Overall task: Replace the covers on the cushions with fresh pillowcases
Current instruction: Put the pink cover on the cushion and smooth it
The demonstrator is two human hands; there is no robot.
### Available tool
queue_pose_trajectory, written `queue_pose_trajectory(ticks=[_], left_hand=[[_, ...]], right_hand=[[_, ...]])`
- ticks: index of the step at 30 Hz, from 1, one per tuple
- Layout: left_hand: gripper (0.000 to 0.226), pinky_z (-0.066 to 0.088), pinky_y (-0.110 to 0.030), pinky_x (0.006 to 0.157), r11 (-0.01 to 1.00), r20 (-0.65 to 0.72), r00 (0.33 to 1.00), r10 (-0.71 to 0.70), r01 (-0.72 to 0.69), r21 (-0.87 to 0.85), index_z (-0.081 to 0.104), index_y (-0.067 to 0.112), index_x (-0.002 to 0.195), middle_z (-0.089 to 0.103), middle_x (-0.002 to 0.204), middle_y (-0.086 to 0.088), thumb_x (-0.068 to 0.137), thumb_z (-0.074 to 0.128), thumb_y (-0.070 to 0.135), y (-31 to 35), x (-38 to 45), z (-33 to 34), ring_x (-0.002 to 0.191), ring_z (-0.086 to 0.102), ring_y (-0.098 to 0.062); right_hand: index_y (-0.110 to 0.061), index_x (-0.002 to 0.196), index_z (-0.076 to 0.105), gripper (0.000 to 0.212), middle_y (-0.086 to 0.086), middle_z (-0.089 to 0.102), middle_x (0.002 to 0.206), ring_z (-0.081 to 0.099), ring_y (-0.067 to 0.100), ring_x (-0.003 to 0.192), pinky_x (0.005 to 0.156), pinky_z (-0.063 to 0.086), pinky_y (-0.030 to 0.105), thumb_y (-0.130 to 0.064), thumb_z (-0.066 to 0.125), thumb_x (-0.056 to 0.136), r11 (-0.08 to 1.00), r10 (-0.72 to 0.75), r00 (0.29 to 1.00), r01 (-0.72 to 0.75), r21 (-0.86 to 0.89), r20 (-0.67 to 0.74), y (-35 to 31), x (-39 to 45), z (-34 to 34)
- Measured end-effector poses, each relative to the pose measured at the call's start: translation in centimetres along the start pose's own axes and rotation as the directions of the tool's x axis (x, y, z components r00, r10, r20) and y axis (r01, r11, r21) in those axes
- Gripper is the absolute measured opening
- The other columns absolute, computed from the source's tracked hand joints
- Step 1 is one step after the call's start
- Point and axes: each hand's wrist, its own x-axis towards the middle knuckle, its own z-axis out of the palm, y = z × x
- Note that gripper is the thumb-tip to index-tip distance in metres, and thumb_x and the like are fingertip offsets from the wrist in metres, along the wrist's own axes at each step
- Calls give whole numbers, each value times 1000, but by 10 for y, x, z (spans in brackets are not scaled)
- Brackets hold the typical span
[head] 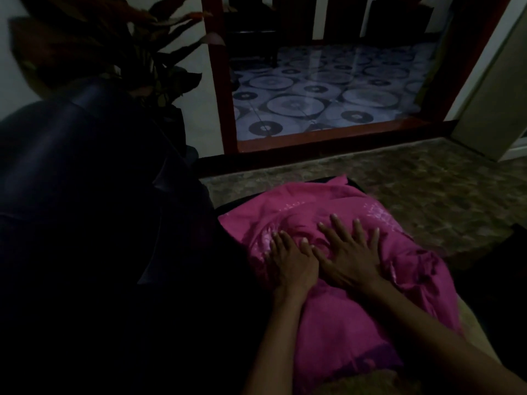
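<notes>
Head view: the fingers (336, 226) of the right hand (349, 259) were spread straight and laid flat on the pink pillowcase (336, 323), grasping nothing. The left hand (289, 262) lay just beside it, touching it at the thumb side, its fingers also extended and pressed into the cloth rather than closed on it. Both palms bore down near the middle of the cushion, where the fabric was puckered into folds between and ahead of the fingertips.

The pillowcase lay across what looked like a dark seat, next to the dark sofa arm (71, 166), with the far corner reaching toward the brown floor (399, 189). A pale patch (379, 379) showed at the near end below the pink edge; whether that was uncovered cushion or something under it could not be told in the dim light.

Judging from this, the cover seemed on but not settled. The risk was that flat pressing alone would trap the bunched folds instead of clearing them, leaving the filling lumped to one side. With neither hand gripping an edge, a firm sweep outward could also drag the loose cloth along the cushion and ride the open end back. The right margin, gathered in ruffles (422, 269), looked likeliest to stay twisted.
</notes>
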Motion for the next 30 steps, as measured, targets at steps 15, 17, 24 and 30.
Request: queue_pose_trajectory(ticks=[15, 17, 24, 30], left_hand=[[55, 30, -44, 113, 981, 10, 998, -70, 67, 184, 44, 0, 142, 50, 143, -24, 106, 32, 41, 19, -23, -12, 135, 44, -38], [46, 32, -43, 110, 984, -80, 995, -65, 77, 162, 48, 4, 138, 56, 135, -21, 105, 40, 35, 25, -37, -4, 131, 46, -37], [38, 32, -50, 111, 997, -248, 969, 14, 4, 73, 61, 3, 126, 64, 124, -20, 98, 56, 29, 16, -20, 19, 126, 51, -39], [59, 29, -47, 117, 972, -386, 908, 164, -215, -95, 57, 4, 138, 49, 147, -22, 96, 31, 35, 4, -13, 27, 139, 43, -37]], right_hand=[[-27, 140, 50, 76, 11, 43, 150, 45, 40, 134, 112, 31, 61, -67, 28, 81, 1000, 16, 983, -17, 3, 185, 1, 14, -49], [-27, 140, 47, 74, 12, 41, 151, 40, 41, 137, 112, 29, 63, -69, 30, 81, 999, 32, 991, -33, 6, 133, 7, 23, -47], [-44, 158, 12, 67, -2, 5, 169, 4, 32, 153, 116, 0, 73, -67, 30, 98, 994, 78, 995, -82, 73, 59, 22, 25, -9], [-28, 124, 68, 38, 5, 58, 141, 55, 32, 125, 103, 44, 50, -47, 44, 102, 998, 20, 988, -9, 66, -155, 31, 7, -22]])
